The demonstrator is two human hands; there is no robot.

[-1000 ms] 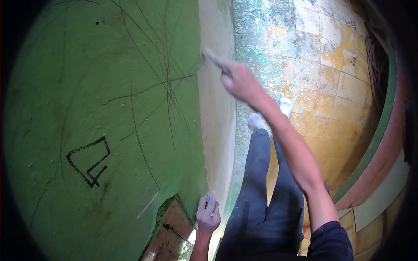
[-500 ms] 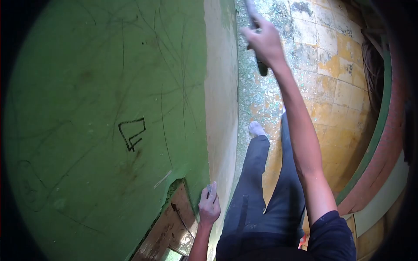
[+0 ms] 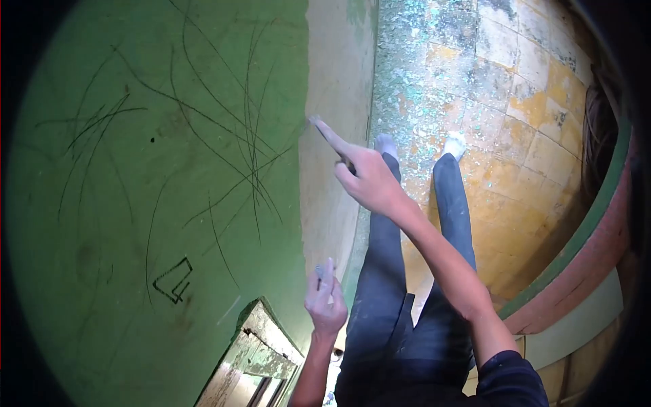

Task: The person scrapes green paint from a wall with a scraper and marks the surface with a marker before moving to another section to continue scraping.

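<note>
My right hand (image 3: pixel 369 178) is closed around a scraper, its index finger stretched along it. Most of the scraper is hidden by the hand, and its tip is at the edge where green paint meets the bare pale strip (image 3: pixel 332 183) of the wall. Lower down, my left hand (image 3: pixel 327 305) is raised near the same strip, its fingers pinched on a small grey piece whose kind I cannot make out. The green painted wall (image 3: pixel 224 136) carries dark scribbled lines and a drawn black outline.
Paint flakes (image 3: pixel 424 81) lie scattered on the worn yellow tile floor (image 3: pixel 515 183) along the wall's foot. A wooden-framed opening (image 3: pixel 251 353) is at the lower left. To the right curves a green and pink ledge (image 3: pixel 576 264), with coiled cord (image 3: pixel 600 129) beyond it.
My right hand has come down and left from above the floor to the paint edge. My left hand has risen slightly. The view has shifted, and both feet now show.
</note>
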